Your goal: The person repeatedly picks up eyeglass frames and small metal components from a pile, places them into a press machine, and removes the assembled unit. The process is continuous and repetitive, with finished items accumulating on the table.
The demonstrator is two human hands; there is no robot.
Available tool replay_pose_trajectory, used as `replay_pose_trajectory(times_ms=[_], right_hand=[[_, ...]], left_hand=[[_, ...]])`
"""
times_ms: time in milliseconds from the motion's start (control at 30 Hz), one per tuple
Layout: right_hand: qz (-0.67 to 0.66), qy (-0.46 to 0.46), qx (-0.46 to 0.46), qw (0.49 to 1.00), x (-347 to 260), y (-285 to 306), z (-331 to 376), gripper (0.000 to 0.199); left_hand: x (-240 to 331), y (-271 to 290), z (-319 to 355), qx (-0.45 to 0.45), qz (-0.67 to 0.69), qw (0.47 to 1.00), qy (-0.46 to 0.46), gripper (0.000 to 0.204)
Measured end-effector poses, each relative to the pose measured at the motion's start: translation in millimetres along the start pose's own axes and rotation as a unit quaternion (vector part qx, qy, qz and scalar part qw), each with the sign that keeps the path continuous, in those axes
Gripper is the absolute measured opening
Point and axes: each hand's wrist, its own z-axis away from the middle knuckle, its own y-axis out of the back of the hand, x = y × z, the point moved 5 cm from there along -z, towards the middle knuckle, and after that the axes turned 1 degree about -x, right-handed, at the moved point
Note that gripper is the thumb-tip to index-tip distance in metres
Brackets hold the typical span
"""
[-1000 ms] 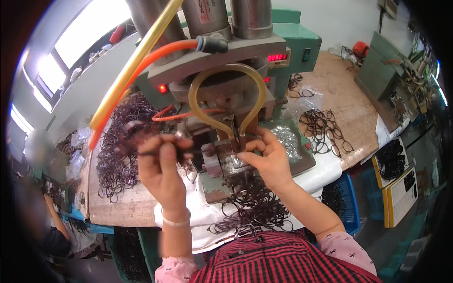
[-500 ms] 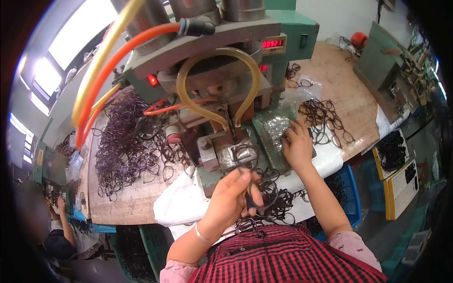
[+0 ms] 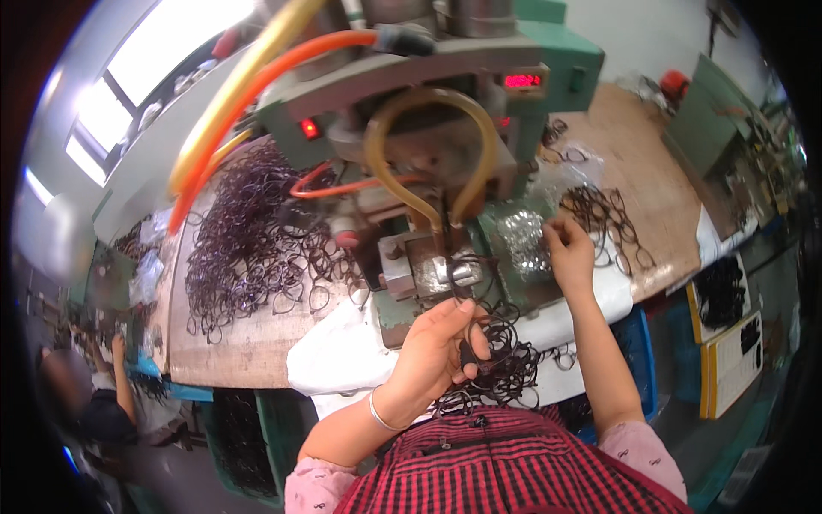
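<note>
My left hand [image 3: 438,344] is closed round a dark eyeglass frame [image 3: 491,278], its rim held up by the front of the press [image 3: 424,267]. Under the press head a shiny metal block [image 3: 462,272] sits next to that rim. My right hand [image 3: 572,257] has thumb and forefinger pinched together at the right edge of a heap of small silvery parts [image 3: 524,240]. Whatever is in the pinch is too small to make out. The heap lies on a green metal plate [image 3: 541,293]. Below my left hand, more dark eyeglass frames [image 3: 505,377] lie in a tangle by my apron.
A large pile of dark frames [image 3: 248,231] covers the table's left side. Yellow and orange air hoses [image 3: 282,56] cross in front of the press. More frames [image 3: 599,214] lie at right on the wooden table [image 3: 655,171]. A blue basket [image 3: 640,351] stands below its edge.
My right hand has lifted from the heap of silvery parts and its fingers have drawn into a pinch. My left hand keeps hold of the eyeglass frame. The whole view has shifted slightly.
</note>
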Motion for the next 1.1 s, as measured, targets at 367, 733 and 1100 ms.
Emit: replay_pose_trajectory(times_ms=[367,733,1100], right_hand=[[-0.063,0.013,-0.021,0.998,8,-19,21,0.009],[0.040,0.144,0.089,0.985,-27,-14,23,0.015],[-0.105,0.154,-0.098,0.978,-119,5,45,0.018]], left_hand=[[-7,44,29,0.127,-0.314,0.878,-0.339,0.026],[-4,-3,-9,0.213,-0.431,0.718,-0.504,0.058],[8,-4,0,0.198,-0.478,0.680,-0.520,0.045]])
